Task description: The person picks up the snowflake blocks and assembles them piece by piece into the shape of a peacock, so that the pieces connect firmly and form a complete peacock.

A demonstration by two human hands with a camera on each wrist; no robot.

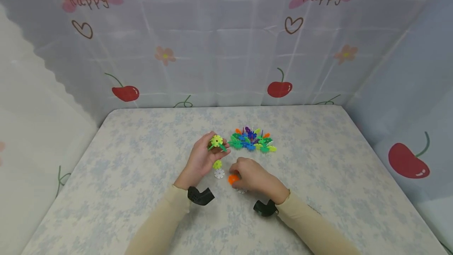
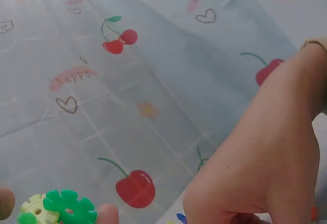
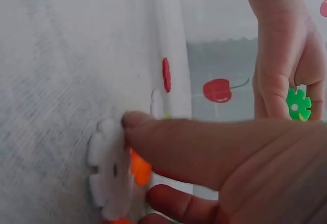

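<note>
**Holding one small build, picking at loose discs**

Watching from my end, I see my left hand raised a little off the table, fingers curled round a small cluster of snowflake discs: a yellow-green disc facing up with green pieces slotted beneath it. The left wrist view shows the same cluster pinched between fingertips at the bottom edge, green disc in front of a pale yellow one.

My right hand lies low on the table, knuckles up, fingers bent down onto an orange disc. The right wrist view shows the thumb pressing against a white disc with the orange disc just behind it, both pinched between thumb and fingers at the cloth.

Between my two hands, a loose yellow-green disc and a loose white disc lie flat on the table, just beside each other and near the left palm.

Further back, just beyond both hands, sits a mixed pile of discs in green, blue, purple, orange and yellow. A cherry-print curtain hangs behind the table.
</note>
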